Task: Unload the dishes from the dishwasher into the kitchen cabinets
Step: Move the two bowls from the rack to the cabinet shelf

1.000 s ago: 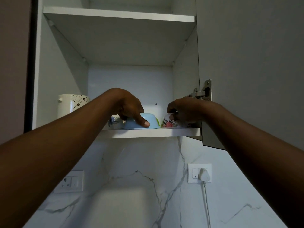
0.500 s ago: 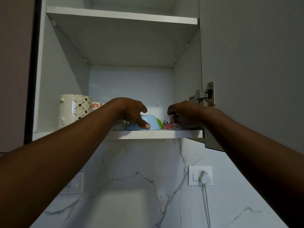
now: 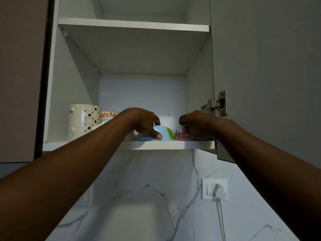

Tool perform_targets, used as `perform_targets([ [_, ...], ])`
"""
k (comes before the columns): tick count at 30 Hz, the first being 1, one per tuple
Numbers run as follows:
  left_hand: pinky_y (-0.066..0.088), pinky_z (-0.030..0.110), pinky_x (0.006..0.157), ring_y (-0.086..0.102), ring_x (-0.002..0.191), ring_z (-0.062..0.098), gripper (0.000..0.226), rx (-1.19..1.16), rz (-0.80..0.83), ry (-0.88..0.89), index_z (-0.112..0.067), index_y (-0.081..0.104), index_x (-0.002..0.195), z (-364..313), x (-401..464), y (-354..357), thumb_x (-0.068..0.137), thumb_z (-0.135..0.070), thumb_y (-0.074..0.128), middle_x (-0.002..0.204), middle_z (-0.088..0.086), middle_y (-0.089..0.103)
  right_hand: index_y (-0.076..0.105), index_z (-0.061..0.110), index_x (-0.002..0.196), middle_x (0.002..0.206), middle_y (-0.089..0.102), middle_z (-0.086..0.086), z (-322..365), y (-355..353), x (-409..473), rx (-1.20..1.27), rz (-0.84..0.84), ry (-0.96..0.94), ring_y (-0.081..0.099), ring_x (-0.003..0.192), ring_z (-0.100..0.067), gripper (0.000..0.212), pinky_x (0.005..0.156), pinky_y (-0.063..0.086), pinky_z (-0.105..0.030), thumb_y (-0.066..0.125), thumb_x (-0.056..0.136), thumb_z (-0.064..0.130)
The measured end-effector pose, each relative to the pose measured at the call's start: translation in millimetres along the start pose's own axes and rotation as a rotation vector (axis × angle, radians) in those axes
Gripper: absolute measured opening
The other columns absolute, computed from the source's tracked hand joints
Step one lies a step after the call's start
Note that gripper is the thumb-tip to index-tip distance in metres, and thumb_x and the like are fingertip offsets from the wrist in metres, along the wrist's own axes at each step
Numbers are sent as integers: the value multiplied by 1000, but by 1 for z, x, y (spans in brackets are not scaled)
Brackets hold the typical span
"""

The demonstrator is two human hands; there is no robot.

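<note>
A light blue bowl [image 3: 162,132] sits upside down on the lower shelf [image 3: 166,144] of the open wall cabinet. My left hand [image 3: 143,122] grips it over the top, thumb on its front. A green bowl [image 3: 170,133] peeks out just behind the blue one. To the right, a floral bowl [image 3: 180,135] rests upside down on the same shelf, and my right hand [image 3: 196,125] is closed over it. Both arms reach up from below.
A large patterned white mug [image 3: 85,121] stands at the shelf's left, a red-patterned cup [image 3: 108,115] behind it. The upper shelf [image 3: 133,25] shows nothing on it. The open door [image 3: 267,75] hangs right on a hinge [image 3: 215,105]. Below, a marble backsplash carries a socket with a white plug [image 3: 219,191].
Both hands have stayed on their bowls. The camera has pulled back and tilted slightly, showing more of the mug and the red-patterned cup.
</note>
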State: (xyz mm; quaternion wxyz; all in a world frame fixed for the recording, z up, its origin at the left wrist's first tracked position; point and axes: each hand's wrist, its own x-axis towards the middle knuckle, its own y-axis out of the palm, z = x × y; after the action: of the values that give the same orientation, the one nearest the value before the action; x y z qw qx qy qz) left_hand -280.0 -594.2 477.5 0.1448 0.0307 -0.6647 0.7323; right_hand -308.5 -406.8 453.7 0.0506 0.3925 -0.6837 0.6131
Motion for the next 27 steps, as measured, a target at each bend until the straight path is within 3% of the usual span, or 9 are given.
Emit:
perform_targets([
  [7,41,35,97,50,121,27,66,48,-103,2,-15,42,141,-1,-3,12,88,-53,55,139,8,50,56,4,117,113,62,-21,-2,3,-2,17,-35,-19,60,100,-36,27,85,51,-39,49,96,19],
  [12,29,38,111,31,140,27,75,1,-188,-9,-16,21,151,1,-6,22,92,-54,48,156,7,28,54,5,121,116,61,-20,-3,4,-2,30,-39,7,59,103,-34,33,88,51,-41,50,97,27],
  [16,39,40,106,45,130,30,54,-83,-430,23,-16,39,143,1,-13,22,96,-39,50,146,13,44,51,9,128,120,59,-16,3,0,-1,39,-188,-18,57,107,-32,37,86,49,-38,48,98,31],
  [20,48,34,83,60,103,26,23,-156,-813,-29,-18,62,117,5,-24,24,97,-19,53,117,9,64,53,12,126,120,60,-14,12,-2,-5,21,-378,-81,58,105,-33,34,83,47,-37,51,97,29],
  [27,47,29,74,64,96,22,27,-67,-874,-26,-15,63,115,13,-86,33,91,-4,56,104,4,69,58,11,120,113,64,-12,41,-9,-48,17,-582,-163,59,97,-33,30,78,44,-36,60,91,19],
])
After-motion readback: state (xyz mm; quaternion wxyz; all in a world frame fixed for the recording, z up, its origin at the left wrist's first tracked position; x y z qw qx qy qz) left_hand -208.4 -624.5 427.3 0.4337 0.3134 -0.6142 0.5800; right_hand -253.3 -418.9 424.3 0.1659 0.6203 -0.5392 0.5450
